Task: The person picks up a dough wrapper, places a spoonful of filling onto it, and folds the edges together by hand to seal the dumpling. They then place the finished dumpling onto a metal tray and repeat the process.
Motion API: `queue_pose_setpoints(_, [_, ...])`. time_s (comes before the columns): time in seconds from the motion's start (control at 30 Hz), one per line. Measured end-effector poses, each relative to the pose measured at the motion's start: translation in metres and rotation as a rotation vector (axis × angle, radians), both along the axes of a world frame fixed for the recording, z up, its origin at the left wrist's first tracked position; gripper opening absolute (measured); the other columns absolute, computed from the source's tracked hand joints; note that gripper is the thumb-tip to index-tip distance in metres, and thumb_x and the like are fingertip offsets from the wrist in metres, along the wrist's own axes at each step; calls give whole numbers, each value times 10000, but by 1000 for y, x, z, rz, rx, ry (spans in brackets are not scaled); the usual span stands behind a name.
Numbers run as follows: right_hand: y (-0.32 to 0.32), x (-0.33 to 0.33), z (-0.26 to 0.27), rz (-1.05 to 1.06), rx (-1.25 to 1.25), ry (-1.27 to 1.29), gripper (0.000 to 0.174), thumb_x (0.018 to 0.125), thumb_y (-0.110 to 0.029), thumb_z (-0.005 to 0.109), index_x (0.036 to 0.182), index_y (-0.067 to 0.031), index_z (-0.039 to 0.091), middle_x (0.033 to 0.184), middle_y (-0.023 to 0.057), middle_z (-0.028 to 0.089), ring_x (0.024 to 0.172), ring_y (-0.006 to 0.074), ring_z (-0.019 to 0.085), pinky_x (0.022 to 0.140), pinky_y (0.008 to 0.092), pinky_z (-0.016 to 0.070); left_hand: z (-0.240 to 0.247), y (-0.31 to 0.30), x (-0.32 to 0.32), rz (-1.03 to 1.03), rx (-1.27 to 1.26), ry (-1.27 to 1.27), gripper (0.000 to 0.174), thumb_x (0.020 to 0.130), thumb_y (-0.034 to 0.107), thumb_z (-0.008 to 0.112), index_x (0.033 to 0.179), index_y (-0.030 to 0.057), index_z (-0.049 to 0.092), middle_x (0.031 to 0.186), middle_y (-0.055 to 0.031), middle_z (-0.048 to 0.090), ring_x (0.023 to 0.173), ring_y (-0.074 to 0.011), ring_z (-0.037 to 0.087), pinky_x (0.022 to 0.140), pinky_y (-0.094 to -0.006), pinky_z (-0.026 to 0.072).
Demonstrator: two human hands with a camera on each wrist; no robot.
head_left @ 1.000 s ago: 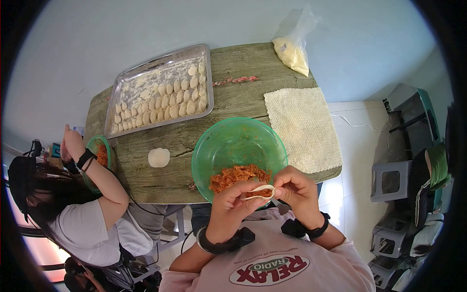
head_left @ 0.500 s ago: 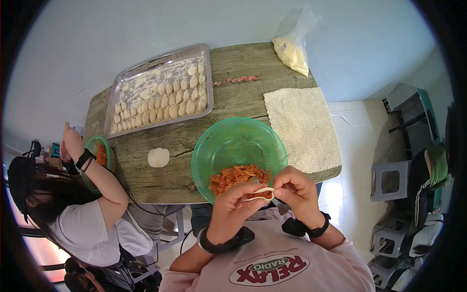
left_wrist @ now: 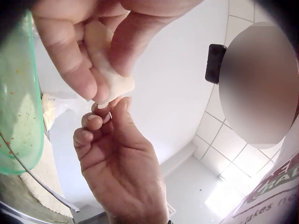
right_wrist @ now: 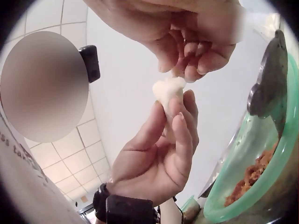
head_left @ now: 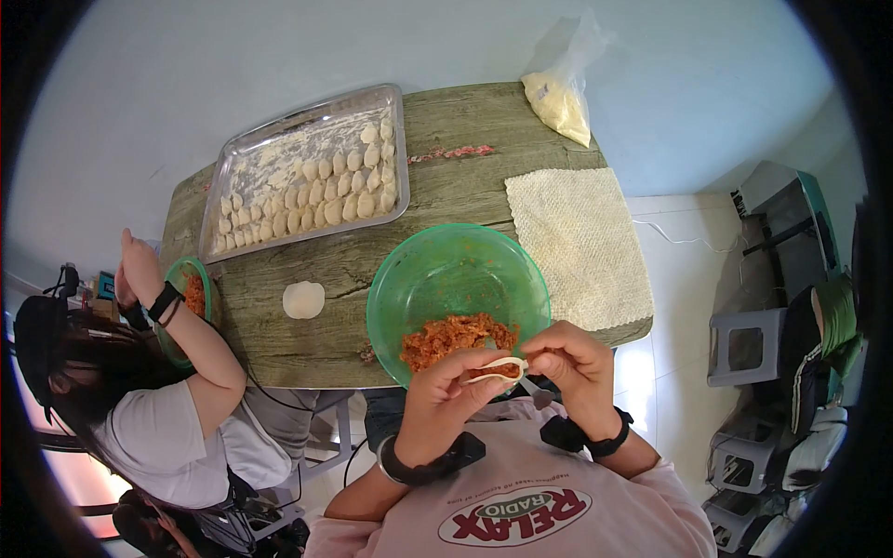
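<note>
My left hand holds a partly folded dumpling between thumb and fingers. Reddish-orange filling shows through the open side of its pale wrapper. At the dumpling's right end is my right hand, its fingers loosely bent. In the right wrist view, the right thumb stands just off the wrapper, with the other fingertips close beside its end. Both hands are over the near rim of a green bowl with reddish-orange filling in it. A grey metal utensil leans at the bowl's rim.
A metal tray with rows of dumplings lies at the back left. One round wrapper is on the table. A cream woven mat and a plastic bag are right. Another person sits left beside a smaller green bowl.
My right thumb and fingertips have drawn slightly back from the dumpling's end, which now shows more. My left hand keeps its hold in nearly the same place.
</note>
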State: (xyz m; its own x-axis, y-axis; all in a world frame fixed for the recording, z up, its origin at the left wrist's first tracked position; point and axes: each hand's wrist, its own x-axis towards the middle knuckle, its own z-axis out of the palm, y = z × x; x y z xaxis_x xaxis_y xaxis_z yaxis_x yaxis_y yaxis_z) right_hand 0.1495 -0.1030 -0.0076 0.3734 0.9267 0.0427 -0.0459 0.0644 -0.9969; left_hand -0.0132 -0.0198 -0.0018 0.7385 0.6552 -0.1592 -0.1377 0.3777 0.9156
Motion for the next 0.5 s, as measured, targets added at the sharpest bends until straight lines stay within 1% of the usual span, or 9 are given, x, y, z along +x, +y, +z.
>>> queue_pose_setpoints(0.1, [1, 1, -1, -30, 40, -64, 155, 825, -144, 652, 922, -23, 648, 820, 53, 590, 742, 141, 533, 670, 258, 417, 1, 0, 0, 1, 2, 9, 316, 866, 81, 603, 1143, -59, 543, 1047, -144, 623, 947, -192, 621, 833, -294, 513])
queue_pose_setpoints(0.17, [2, 3, 1, 25, 66, -121, 138, 819, -132, 657, 900, -22, 638, 821, 48, 580, 742, 141, 533, 651, 251, 422, 0, -1, 0, -3, 10, 4, 312, 866, 76, 602, 1141, -59, 545, 1047, -146, 624, 947, -192, 622, 833, -294, 513])
queue_pose_setpoints(0.27, [3, 4, 0, 38, 80, -188, 121, 813, -120, 660, 870, -20, 623, 822, 50, 569, 740, 145, 536, 637, 248, 426, 1, -2, 1, -10, 13, -6, 304, 866, 71, 600, 1136, -59, 549, 1048, -149, 625, 946, -195, 623, 836, -296, 512])
queue_pose_setpoints(0.37, [3, 3, -1, 25, 74, -228, 102, 809, -101, 658, 843, -18, 609, 824, 54, 563, 740, 153, 540, 644, 253, 433, 1, -3, 0, -10, 9, -16, 299, 867, 69, 598, 1133, -60, 552, 1051, -153, 625, 946, -199, 624, 838, -300, 512])
queue_pose_setpoints(0.5, [2, 2, 1, 7, 80, -250, 100, 807, -94, 658, 859, -20, 615, 823, 57, 563, 748, 155, 544, 653, 259, 439, 1, -4, -1, 29, 5, 1, 304, 868, 71, 598, 1135, -66, 548, 1056, -159, 626, 951, -204, 624, 839, -304, 513])
